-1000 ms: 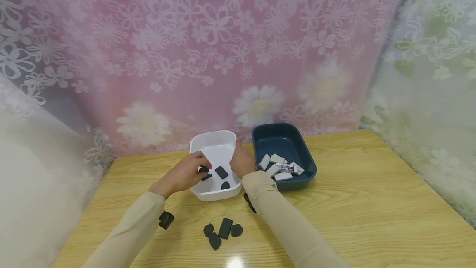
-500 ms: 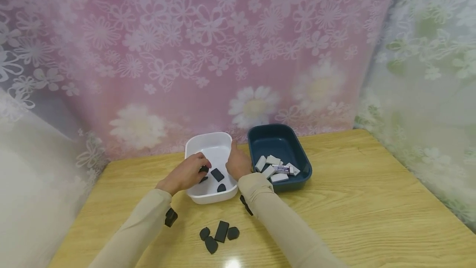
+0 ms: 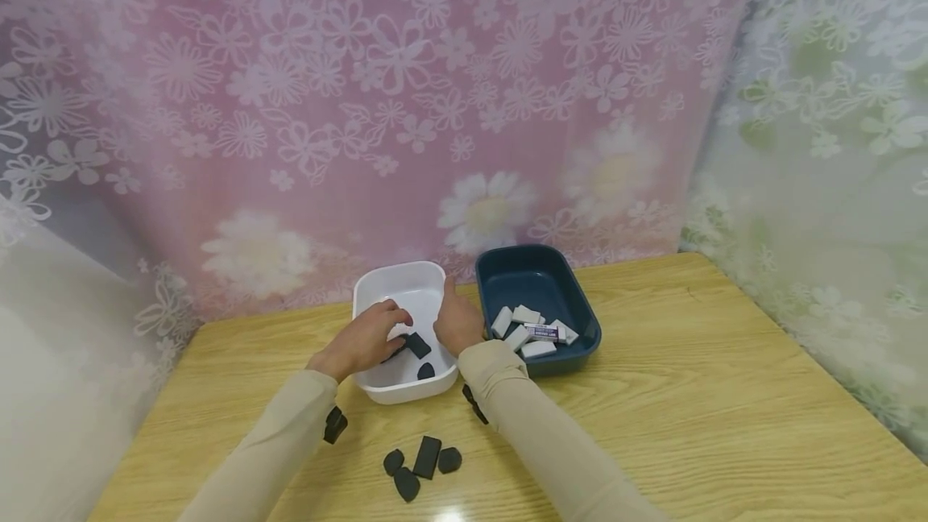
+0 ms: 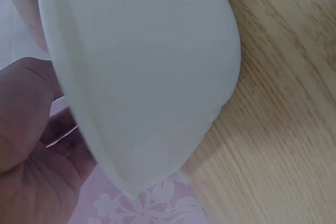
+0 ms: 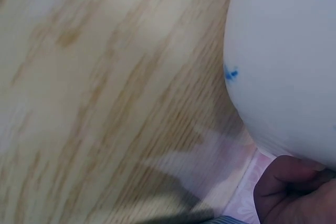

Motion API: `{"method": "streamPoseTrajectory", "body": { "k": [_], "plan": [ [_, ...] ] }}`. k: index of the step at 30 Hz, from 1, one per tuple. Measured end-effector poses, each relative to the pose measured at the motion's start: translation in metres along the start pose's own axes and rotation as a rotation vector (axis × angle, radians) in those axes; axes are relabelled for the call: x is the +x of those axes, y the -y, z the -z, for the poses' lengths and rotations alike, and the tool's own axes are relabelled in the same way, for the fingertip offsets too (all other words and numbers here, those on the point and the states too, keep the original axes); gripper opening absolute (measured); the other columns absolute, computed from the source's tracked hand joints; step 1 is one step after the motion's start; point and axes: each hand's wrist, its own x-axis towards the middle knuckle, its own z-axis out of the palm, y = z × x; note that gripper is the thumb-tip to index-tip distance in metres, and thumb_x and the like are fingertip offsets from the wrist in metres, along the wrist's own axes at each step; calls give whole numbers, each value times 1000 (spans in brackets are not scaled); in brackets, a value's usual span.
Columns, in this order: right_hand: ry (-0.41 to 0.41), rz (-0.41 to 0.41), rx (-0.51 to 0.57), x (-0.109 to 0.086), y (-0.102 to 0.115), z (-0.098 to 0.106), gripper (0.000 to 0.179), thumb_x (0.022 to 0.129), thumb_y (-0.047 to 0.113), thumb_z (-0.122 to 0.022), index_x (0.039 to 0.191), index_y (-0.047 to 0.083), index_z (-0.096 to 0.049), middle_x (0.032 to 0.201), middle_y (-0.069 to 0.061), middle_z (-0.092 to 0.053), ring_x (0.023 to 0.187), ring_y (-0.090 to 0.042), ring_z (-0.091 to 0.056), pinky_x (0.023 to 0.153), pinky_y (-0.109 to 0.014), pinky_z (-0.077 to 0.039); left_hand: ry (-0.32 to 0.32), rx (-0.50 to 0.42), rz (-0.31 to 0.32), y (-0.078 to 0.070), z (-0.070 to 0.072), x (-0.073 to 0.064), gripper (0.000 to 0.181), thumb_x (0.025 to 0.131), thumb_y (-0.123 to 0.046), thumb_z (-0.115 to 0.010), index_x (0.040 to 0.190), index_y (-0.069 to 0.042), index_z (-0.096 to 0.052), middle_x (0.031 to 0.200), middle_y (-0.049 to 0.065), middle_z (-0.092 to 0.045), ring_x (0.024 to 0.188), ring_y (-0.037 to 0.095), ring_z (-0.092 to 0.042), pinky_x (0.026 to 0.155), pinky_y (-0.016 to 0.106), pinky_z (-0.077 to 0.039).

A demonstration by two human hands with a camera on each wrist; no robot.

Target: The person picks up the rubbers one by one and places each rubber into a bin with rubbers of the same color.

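Note:
My left hand [image 3: 361, 338] reaches into the white bin [image 3: 406, 394] with thumb and fingertips apart. Just under the thumb lies a dark piece, mostly hidden, next to a flat black rectangular piece [image 3: 416, 345]. A smaller rounded black piece [image 3: 426, 371] is nearer the bin's front. At the bin's right rim my right hand [image 3: 458, 321] grips the edge, thumb upward. The left wrist view shows the bin's outer wall [image 4: 152, 66] beside my left hand [image 4: 31, 135]. In the right wrist view, curled fingers of my right hand [image 5: 294, 192] meet the rim.
To the right stands a dark blue bin [image 3: 586, 296] with several white eraser-like blocks [image 3: 539, 349], one in a printed sleeve [image 3: 544, 333]. Several black pieces, including a rectangular one [image 3: 427, 457], lie on the wooden table [image 3: 652, 425] in front. A floral curtain [image 3: 348, 143] hangs behind.
My left hand has let go of a black piece inside the white bin, its thumb and fingers now spread. The right hand keeps its grip on the rim. The head view has shifted slightly.

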Motion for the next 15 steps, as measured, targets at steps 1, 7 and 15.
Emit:
{"method": "streamPoseTrajectory", "body": {
  "k": [1, 7, 15],
  "plan": [
    [4, -2, 2, 0, 0, 0, 75, 87, 15, -67, 149, 7, -26, 93, -15, -68, 77, -28, -67, 67, -41, -53, -7, 4, 6, 0, 0, -2, 23, 86, -4, -70, 108, -1, -65, 102, 13, -59, 88, 23, -54, 79, 38, -46],
    [0, -4, -7, 1, 0, 0, 75, 87, 15, -67, 149, 8, -25, 90, -13, -68, 73, -26, -66, 65, -40, -53, -30, 10, 49, 2, 3, -12, 24, 87, -7, -68, 110, -2, -64, 104, 13, -59, 89, 22, -54, 80, 39, -46],
    [6, -4, 5, 3, -1, -2, 75, 87, 13, -66, 149, 8, -25, 84, -13, -67, 67, -26, -64, 60, -40, -52, -29, 13, 85, 0, 4, -24, 24, 89, -9, -66, 112, -3, -64, 108, 10, -59, 93, 22, -56, 82, 39, -47]
  ]
}}
